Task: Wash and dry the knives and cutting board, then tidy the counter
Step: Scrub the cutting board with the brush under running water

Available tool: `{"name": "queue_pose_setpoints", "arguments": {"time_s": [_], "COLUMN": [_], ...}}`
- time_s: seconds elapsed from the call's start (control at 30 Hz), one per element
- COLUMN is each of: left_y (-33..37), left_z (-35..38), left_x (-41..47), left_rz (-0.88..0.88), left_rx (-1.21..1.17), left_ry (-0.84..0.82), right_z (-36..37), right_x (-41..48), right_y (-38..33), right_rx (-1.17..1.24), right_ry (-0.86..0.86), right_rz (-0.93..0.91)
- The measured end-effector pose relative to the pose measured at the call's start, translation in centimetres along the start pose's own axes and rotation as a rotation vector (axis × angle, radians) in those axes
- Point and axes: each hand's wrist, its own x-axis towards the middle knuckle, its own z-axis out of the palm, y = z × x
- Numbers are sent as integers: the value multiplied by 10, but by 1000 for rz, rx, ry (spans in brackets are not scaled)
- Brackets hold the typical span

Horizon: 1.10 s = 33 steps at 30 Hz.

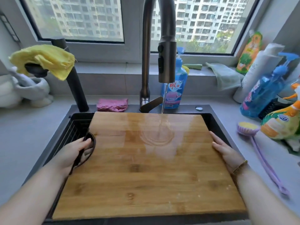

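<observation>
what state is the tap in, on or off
On: a thin stream falls from the faucet head onto the cutting board and spreads in rings where it lands.

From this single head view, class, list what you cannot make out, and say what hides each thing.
Head view:
Dark sink basin: covered by the rectangular bamboo cutting board; whether it holds knives cannot be told.
Right hand: grip underneath hidden by the board's edge.
Blue pump bottle on the right: label blurred.
Orange-green refill pouch: cut off by the right edge.
</observation>
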Motion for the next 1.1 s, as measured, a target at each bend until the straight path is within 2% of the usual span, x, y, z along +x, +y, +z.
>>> {"name": "queue_pose_setpoints", "arguments": {"time_s": [0.07,0.17,0.3,0.4,0.93,1.0,1.1], "left_y": [-6,-17,-18,-23,-34,-32,-32], "left_z": [-7,-9,0,-4,-13,-12,-11], "left_x": [7,15,12,23,45,44,44], "left_rz": [15,27,45,47,124,122,132], "left_rx": [-5,38,71,72,207,205,206], "left_ry": [85,155,142,208,276,271,268], "right_z": [15,28,42,46,45,33,-1], "right_x": [7,23,43,55,64,54,37], "right_y": [-2,2,15,25,25,21,16], "right_rx": [-48,-133,-189,-235,-249,-339,-522], "right_ry": [-55,-20,4,18,92,173,437], "right_rz": [80,142,177,182,159,72,-90]}}
